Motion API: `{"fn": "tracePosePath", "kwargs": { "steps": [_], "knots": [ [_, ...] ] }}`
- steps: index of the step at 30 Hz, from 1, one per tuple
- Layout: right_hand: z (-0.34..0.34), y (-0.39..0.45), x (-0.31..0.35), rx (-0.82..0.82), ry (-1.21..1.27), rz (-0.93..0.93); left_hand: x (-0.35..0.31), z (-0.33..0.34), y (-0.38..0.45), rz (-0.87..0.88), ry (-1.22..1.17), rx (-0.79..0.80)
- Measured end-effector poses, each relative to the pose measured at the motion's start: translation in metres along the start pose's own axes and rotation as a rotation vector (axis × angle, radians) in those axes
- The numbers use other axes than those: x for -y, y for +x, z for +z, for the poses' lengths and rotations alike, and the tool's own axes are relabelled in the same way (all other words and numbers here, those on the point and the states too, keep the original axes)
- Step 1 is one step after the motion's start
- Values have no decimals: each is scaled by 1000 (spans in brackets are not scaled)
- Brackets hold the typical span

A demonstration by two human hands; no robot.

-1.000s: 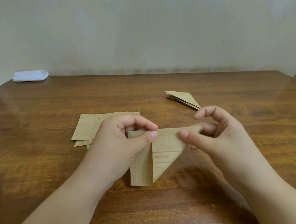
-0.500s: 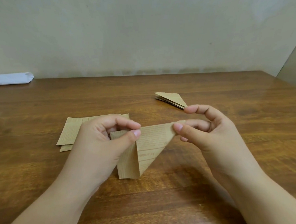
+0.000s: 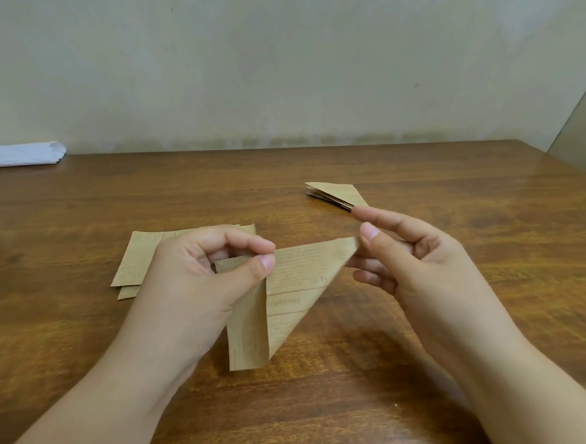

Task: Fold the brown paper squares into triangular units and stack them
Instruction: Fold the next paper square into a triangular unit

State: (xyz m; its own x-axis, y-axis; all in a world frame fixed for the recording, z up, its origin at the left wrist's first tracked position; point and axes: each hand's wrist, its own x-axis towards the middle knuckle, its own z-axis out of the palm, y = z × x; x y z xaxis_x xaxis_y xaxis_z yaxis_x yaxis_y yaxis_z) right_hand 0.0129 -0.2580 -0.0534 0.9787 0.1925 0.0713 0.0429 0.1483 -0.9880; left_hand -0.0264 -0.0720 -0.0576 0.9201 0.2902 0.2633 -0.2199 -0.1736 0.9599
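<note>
A partly folded brown paper [image 3: 289, 290] is held just above the wooden table [image 3: 462, 314], with a narrow strip on its left and a triangular flap pointing right. My left hand [image 3: 199, 282] pinches its top edge between thumb and forefinger. At the flap's right tip, my right hand [image 3: 417, 265] pinches the corner with the thumb on top and fingers behind, the forefinger lifted. Several flat brown squares [image 3: 136, 262] lie behind my left hand, partly hidden by it. A small stack of folded triangles [image 3: 338, 193] lies further back on the right.
A folded white cloth [image 3: 26, 154] rests at the table's far left corner against the pale wall. The table's right edge runs along the far right.
My right hand has slid out to the flap's right tip and its forefinger has lifted off the paper. The left hand keeps the same pinch. The view has shifted a little.
</note>
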Motion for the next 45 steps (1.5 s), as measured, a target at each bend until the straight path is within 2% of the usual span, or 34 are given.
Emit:
{"fn": "tracePosePath", "kwargs": {
  "steps": [4,15,34,39,43,45],
  "knots": [
    [1,-1,1,73,-70,54,-1,-2,0,-22,-56,-3],
    [-1,1,-1,99,-109,-21,-2,-1,1,-39,-69,5],
    [0,2,-2,46,-74,-31,0,-1,1,-42,-42,18],
    [-1,3,-3,40,-23,56,-3,-2,0,-48,-24,18],
    [-3,4,-5,-10,-203,54,-2,-2,-1,-71,62,41],
    [-2,2,-3,37,-299,35,-2,-1,-2,-74,103,57]
  ]
}}
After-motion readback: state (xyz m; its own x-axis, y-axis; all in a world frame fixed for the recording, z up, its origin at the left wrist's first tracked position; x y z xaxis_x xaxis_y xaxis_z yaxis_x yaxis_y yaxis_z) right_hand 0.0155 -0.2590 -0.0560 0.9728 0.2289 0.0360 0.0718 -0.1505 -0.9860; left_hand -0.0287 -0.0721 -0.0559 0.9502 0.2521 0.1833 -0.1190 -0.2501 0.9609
